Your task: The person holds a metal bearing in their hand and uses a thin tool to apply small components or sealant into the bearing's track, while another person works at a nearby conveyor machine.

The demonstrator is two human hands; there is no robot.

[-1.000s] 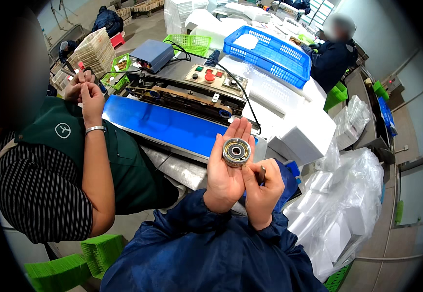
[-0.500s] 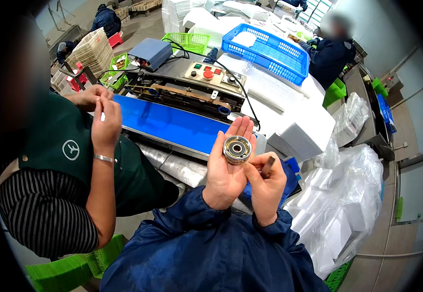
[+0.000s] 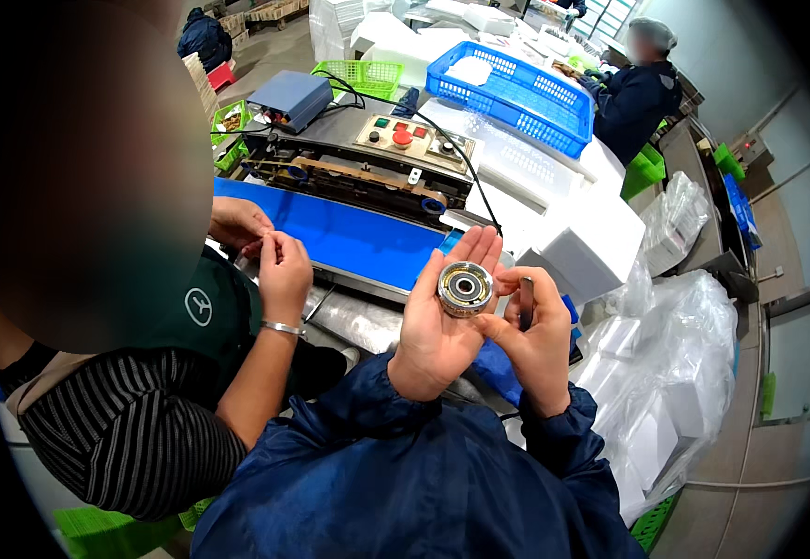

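Observation:
A round metal bearing (image 3: 465, 288) with a dark hole in its middle and brass-coloured parts inside lies on my left hand (image 3: 435, 335). That palm faces up, and its fingers stretch away from me beneath and beyond the bearing. My right hand (image 3: 540, 345) is closed beside it, with thumb and index finger at the bearing's right edge. A short, dark, narrow piece (image 3: 526, 303) stands up between the right hand's curled fingers; its exact kind cannot be told. Both hands hover in front of a machine with a blue conveyor belt (image 3: 349, 238).
Close on my left stands a person in a green apron, hands (image 3: 279, 265) near the belt. The machine's control panel (image 3: 414, 140) has a red button. Behind are a blue crate (image 3: 517, 116) and a white foam box (image 3: 591, 238). Plastic-wrapped foam (image 3: 661, 391) stands at right.
My hands and the bearing have shifted slightly right. The right hand's fingers have risen beside the bearing, and the dark piece now stands more upright. The person at left has leaned in closer.

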